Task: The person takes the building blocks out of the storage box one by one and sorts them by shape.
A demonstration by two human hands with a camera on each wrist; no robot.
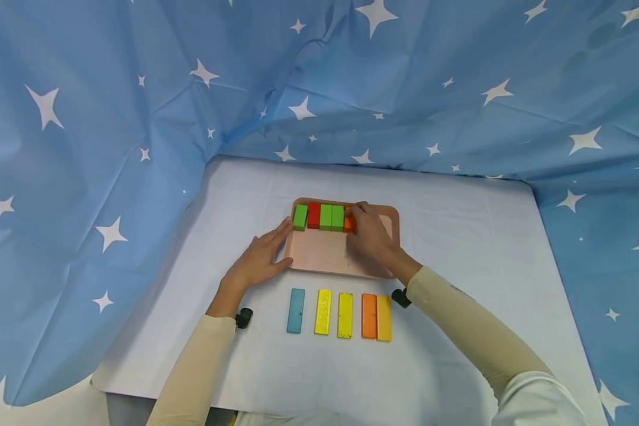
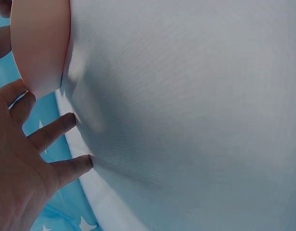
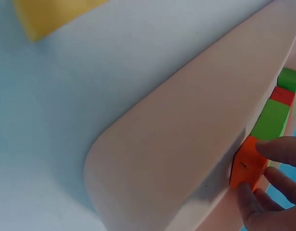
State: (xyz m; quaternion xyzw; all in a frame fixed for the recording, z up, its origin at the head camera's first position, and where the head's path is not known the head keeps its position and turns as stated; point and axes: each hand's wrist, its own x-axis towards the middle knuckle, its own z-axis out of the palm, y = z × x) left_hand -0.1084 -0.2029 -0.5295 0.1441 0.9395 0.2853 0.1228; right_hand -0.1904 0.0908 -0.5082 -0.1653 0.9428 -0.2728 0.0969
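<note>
A shallow pink tray (image 1: 319,254) sits on the white-covered table. Along its far side, a green block (image 1: 300,218), a red block (image 1: 313,215) and two more green blocks stand in a row. At the right end of that row my right hand (image 1: 371,234) pinches an orange block (image 3: 249,163) between thumb and fingers, close against the neighbouring green block (image 3: 271,118). My left hand (image 1: 261,257) is spread at the tray's left edge, fingertips right at the rim. In the left wrist view its fingers reach the tray wall (image 2: 42,48) and the tablecloth.
In front of the tray lie a blue block (image 1: 295,310), a yellow block (image 1: 322,312), another yellow block (image 1: 344,315), an orange block (image 1: 369,316) and an amber block (image 1: 383,318), the last two side by side. A blue star-patterned curtain (image 1: 351,77) surrounds the table's back and sides.
</note>
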